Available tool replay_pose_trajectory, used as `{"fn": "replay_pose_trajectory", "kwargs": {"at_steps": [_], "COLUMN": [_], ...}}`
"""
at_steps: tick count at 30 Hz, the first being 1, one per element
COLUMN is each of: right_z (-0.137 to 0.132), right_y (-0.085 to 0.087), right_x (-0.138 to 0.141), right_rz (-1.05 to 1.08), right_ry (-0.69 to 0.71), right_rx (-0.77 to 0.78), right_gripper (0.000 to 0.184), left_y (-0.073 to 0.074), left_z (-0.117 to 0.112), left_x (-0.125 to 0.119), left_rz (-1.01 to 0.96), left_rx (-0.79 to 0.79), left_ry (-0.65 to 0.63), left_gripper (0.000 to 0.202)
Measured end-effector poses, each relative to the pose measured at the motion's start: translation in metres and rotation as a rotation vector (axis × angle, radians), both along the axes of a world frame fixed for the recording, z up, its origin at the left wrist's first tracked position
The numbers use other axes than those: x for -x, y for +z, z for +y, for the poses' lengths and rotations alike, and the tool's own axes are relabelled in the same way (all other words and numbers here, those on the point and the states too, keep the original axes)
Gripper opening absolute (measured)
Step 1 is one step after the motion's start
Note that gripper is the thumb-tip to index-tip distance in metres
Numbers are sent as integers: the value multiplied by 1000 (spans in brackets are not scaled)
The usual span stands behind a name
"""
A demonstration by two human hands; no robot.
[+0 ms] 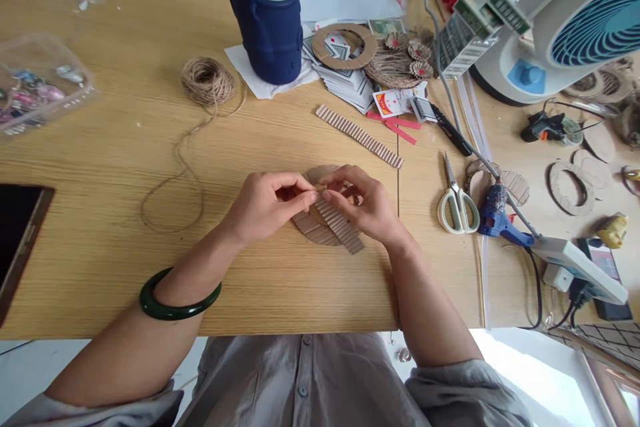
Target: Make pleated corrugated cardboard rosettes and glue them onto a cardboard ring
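My left hand (263,208) is closed in a pinch, its thumb and fingertips meeting at the upper end of a corrugated cardboard strip (345,230). Close beside it, my right hand (369,205) pinches the same end. The strip slants down to the right, over a flat cardboard ring (313,230) that rests on the table. My fingers cover the strip's top and part of the ring. A second corrugated strip (360,137) lies just beyond my right hand.
Left of my hands lies a twine ball (207,82) with a loose tail. At right are scissors (457,203), a blue glue gun (500,217), a cable and a power strip (580,267). A navy bottle (270,27), playing cards (350,87) and a fan (555,33) stand or lie behind.
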State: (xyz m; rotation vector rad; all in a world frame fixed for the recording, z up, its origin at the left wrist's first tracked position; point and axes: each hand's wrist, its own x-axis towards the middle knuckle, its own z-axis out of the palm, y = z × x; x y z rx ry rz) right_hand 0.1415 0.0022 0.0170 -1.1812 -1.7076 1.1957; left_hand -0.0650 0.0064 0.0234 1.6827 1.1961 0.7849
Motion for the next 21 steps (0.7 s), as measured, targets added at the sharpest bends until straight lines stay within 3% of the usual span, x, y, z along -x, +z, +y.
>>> {"fn": "replay_pose_trajectory", "kwargs": {"at_steps": [5, 10, 17, 21], "right_z": [0, 0, 0, -1], "right_y": [-2, -9, -11, -10], "right_x": [2, 8, 8, 9], "right_rz": [141, 262, 236, 256], "right_ry": [23, -51, -34, -11], "right_rx": [186, 216, 233, 230], "right_gripper": [23, 28, 32, 31], "left_y": [-7, -9, -10, -8], "left_z": [0, -2, -1, -2], "left_x": [-3, -5, -5, -6], "left_rz": [-201, -254, -267, -240], "left_rx": [117, 171, 262, 221], "left_ry": [120, 139, 117, 138], "left_gripper": [17, 15, 14, 12]}}
